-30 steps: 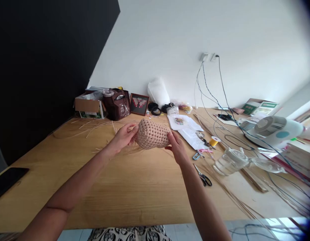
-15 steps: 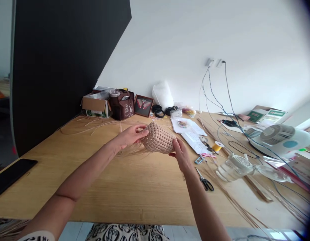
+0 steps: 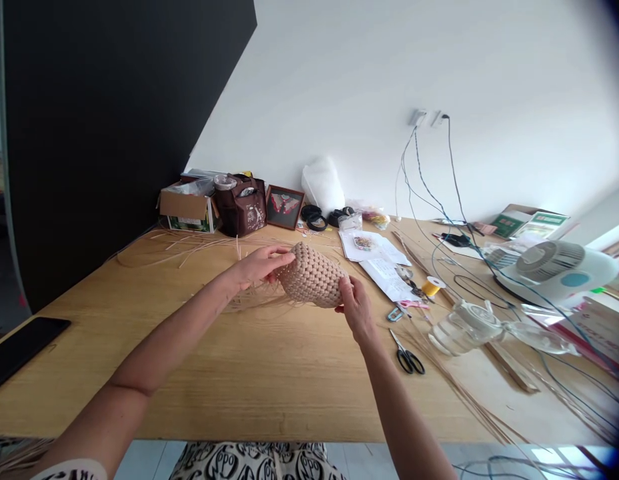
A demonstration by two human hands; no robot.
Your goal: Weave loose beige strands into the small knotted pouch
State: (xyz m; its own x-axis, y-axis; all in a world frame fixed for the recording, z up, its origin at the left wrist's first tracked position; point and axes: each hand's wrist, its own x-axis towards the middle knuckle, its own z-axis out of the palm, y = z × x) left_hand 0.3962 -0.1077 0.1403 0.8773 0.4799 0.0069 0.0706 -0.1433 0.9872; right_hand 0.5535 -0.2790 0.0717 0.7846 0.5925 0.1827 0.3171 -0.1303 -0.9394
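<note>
Between my two hands, a little above the wooden table (image 3: 229, 380), I hold a small beige woven basket (image 3: 314, 275) tilted on its side. Loose strands fan out from its left end and trail over the tabletop. My left hand (image 3: 264, 265) grips that left end, thumb pressed on the upper edge and fingers partly hidden behind. Around the right end wraps my right hand (image 3: 356, 303), its thumb on the near face. Black-handled scissors (image 3: 407, 357) lie to the right of my right forearm.
On the right are a clear pitcher (image 3: 462, 330), a white fan (image 3: 559, 270), a yellow spool (image 3: 432, 287), papers (image 3: 387, 277), cables and long cane strips. At the back stand a cardboard box (image 3: 187, 207), a brown bag (image 3: 241, 207) and a framed picture (image 3: 285, 207). A black phone-like slab (image 3: 27, 350) lies left.
Both hands keep their hold on the basket, which has turned slightly, its right end a little lower. The whole view has shifted slightly.
</note>
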